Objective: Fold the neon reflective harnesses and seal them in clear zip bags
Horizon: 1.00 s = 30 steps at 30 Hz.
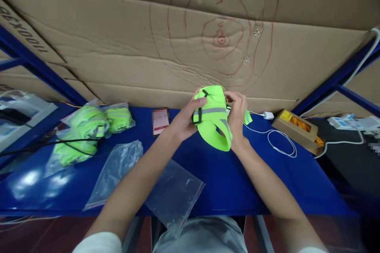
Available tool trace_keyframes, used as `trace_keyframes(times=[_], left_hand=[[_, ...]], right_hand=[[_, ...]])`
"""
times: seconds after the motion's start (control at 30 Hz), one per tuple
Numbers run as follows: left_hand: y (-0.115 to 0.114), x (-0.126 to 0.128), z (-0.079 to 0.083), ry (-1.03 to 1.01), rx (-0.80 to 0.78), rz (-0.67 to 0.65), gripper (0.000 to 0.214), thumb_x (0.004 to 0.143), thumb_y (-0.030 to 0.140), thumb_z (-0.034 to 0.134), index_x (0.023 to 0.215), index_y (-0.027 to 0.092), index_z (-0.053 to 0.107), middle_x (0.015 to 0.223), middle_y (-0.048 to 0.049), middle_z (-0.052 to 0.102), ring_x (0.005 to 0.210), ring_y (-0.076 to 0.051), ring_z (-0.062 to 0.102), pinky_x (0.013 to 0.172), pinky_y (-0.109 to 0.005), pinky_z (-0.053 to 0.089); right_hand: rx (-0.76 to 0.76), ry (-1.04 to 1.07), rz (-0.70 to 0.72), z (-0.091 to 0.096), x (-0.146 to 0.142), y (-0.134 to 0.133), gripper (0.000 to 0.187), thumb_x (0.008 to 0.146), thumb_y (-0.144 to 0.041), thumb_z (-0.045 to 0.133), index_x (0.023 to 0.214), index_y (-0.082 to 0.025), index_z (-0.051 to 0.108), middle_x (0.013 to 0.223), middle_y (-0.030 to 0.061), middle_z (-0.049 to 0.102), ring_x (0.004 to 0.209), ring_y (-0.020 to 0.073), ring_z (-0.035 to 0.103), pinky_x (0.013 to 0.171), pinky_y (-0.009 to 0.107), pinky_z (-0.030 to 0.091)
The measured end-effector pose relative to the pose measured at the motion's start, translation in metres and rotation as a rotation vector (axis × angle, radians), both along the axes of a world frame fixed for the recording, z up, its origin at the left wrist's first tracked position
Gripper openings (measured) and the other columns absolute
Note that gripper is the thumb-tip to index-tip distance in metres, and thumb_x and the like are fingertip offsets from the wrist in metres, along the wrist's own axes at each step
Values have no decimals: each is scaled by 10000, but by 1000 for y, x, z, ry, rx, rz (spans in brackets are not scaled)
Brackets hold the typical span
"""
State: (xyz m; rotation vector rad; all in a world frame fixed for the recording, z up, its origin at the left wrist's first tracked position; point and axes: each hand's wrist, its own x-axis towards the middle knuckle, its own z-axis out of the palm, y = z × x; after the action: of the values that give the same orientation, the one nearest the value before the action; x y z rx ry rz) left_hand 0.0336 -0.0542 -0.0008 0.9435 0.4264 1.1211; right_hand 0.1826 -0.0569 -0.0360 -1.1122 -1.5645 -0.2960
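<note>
Filling the far side, a cardboard wall [103,39] marked with red hand-drawn rings rises behind the blue bench [225,189]. On the left part of the bench lies a heap of bagged green bundles [89,122], with black cables running across it. Nearer the person, two see-through bags lie flat: the left bag [118,166] is partly hidden by the left forearm, and the right bag [178,189] reaches over the front edge of the bench toward the person's lap. On the right, a brown box [297,132] with orange stuff showing through its opening sits near the bench's far corner.

The yellow-green cloth [212,114], with a grey shiny stripe and black buckles, is up between both hands, above the back half of the bench, its lower part hanging in a loop. The left hand [186,120] grasps its left side, thumb over the front near a buckle. The right hand [236,112] grasps its right side with bent fingers, partly hidden behind it. A scrap of green shows past the right hand; whether it belongs to the same cloth cannot be told.

Left of the cloth, a phone [160,121] lies screen up. A white cable [285,152] curls before the box, and a small white charger [268,115] rests just beside the box.
</note>
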Motion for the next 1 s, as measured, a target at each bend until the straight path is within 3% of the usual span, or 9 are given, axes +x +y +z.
trace_keyframes(times=[0.13, 0.33, 0.43, 0.5, 0.6, 0.67, 0.8, 0.87, 1.0], left_hand=[[6, -2, -1, 110, 39, 31, 441, 765, 402, 782, 1115, 210, 596, 1015, -26, 725, 903, -197, 701, 771, -280, 543], [7, 5, -2, 227, 60, 259, 460, 716, 343, 833, 1083, 207, 592, 960, 8, 690, 866, -157, 660, 774, -259, 513], [7, 7, -2, 137, 36, 306, 503, 705, 362, 858, 1089, 215, 569, 978, 2, 693, 867, -169, 683, 796, -288, 542], [10, 5, -2, 61, 61, 371, 512, 728, 396, 850, 1111, 227, 555, 1013, -7, 698, 906, -187, 702, 826, -311, 559], [17, -1, -3, -33, 151, 440, 497, 773, 419, 829, 1142, 248, 544, 1065, -11, 702, 1023, -212, 709, 901, -330, 563], [20, -5, -1, -60, 199, 459, 487, 789, 426, 818, 1161, 254, 555, 1111, -23, 709, 1116, -232, 693, 953, -340, 556], [14, -5, 3, -60, 165, 343, 456, 840, 537, 738, 1159, 228, 633, 1216, -82, 716, 1248, -295, 640, 999, -398, 556], [7, 0, 3, -54, 100, 237, 487, 846, 603, 702, 1148, 223, 666, 1215, -85, 726, 1265, -316, 635, 996, -424, 567], [-5, 12, -2, -64, 54, 115, 582, 761, 656, 764, 1146, 226, 685, 1182, -65, 748, 1225, -324, 666, 978, -429, 591]], right_hand=[[-32, -204, -223, 8, 8, -4, 247, 1000, -203, 445, 1197, -248, 587, 1265, 127, 571, 1106, 282, 537, 923, 473, 421], [-234, -475, -37, 38, 36, -10, 355, 984, -137, 445, 1233, -277, 655, 1396, 101, 544, 1158, 305, 507, 975, 507, 400], [-296, -284, 190, 44, 51, -7, 364, 1049, -242, 405, 1316, -300, 644, 1355, 89, 588, 1213, 282, 532, 1048, 511, 402], [-465, -65, 432, 44, 58, -4, 398, 1065, -386, 433, 1443, -327, 543, 1312, 73, 626, 1211, 246, 574, 1058, 466, 443], [-870, 273, 742, 40, 58, -1, 533, 976, -608, 552, 1428, -326, 542, 1189, 54, 677, 1035, 203, 653, 893, 374, 555], [-1069, 448, 886, 40, 53, 0, 499, 871, -637, 690, 1201, -263, 678, 994, 36, 684, 783, 152, 636, 683, 289, 549], [-882, 678, 909, 52, 45, -6, 334, 740, -430, 880, 847, -195, 670, 700, -48, 551, 549, 50, 439, 492, 190, 365], [-771, 730, 899, 59, 42, -11, 305, 726, -352, 887, 859, -197, 660, 699, -58, 549, 557, 47, 433, 500, 187, 357], [-817, 868, 951, 55, 27, -16, 461, 607, -225, 902, 950, -237, 593, 752, -75, 613, 555, 61, 479, 511, 194, 399]])
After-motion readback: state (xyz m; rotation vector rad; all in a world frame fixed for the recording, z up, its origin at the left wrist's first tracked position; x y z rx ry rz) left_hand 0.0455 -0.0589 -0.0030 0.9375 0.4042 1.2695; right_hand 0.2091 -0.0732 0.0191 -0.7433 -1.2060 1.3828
